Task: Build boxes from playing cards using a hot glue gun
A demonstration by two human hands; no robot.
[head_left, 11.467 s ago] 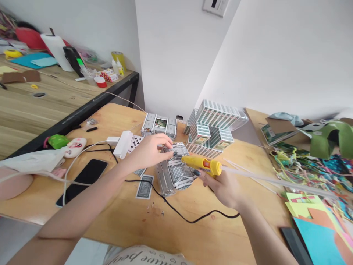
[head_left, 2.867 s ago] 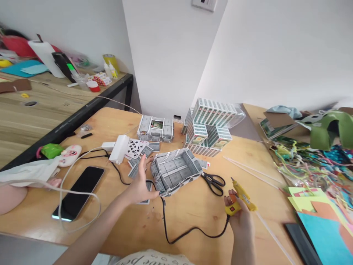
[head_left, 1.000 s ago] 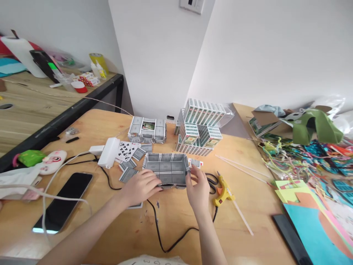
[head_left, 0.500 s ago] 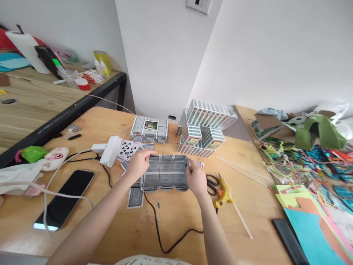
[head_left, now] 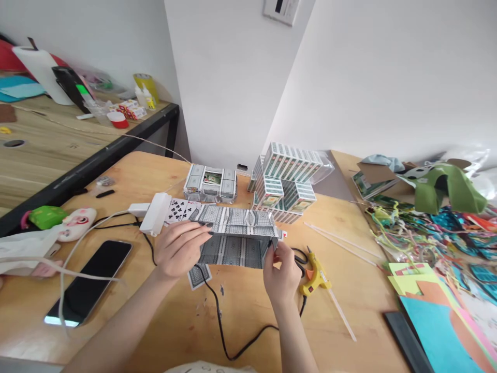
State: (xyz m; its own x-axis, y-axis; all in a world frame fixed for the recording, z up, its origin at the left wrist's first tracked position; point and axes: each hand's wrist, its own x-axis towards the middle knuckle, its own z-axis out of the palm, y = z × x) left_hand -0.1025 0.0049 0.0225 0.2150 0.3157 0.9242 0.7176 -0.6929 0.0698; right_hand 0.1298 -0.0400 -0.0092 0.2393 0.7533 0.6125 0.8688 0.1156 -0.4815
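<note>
Both hands hold a box made of grey-backed playing cards (head_left: 236, 251) over the table. My left hand (head_left: 180, 247) grips its left end, fingers stretched along the upper edge. At the right end my right hand (head_left: 282, 269) pinches the corner. The box is tipped so that its patterned outer side shows above and its hollow inside faces me. Loose playing cards (head_left: 179, 210) lie behind my left hand, and a single grey card (head_left: 199, 276) lies under the box's left end. A yellow hot glue gun (head_left: 315, 274) and black-handled scissors (head_left: 298, 259), partly hidden, lie beside my right hand.
Behind the box stand a finished-looking card box (head_left: 210, 184) and stacked card packs (head_left: 285, 181). A white power strip (head_left: 155, 213), a phone (head_left: 91, 280) and cables lie left. Glue sticks (head_left: 341, 313), coloured paper (head_left: 435, 321) and craft scraps (head_left: 430, 233) are at right.
The card box has turned in my hands, from its open inside facing up to its outer side showing on top. My left fingers now stretch over its edge; my right hand has moved slightly lower.
</note>
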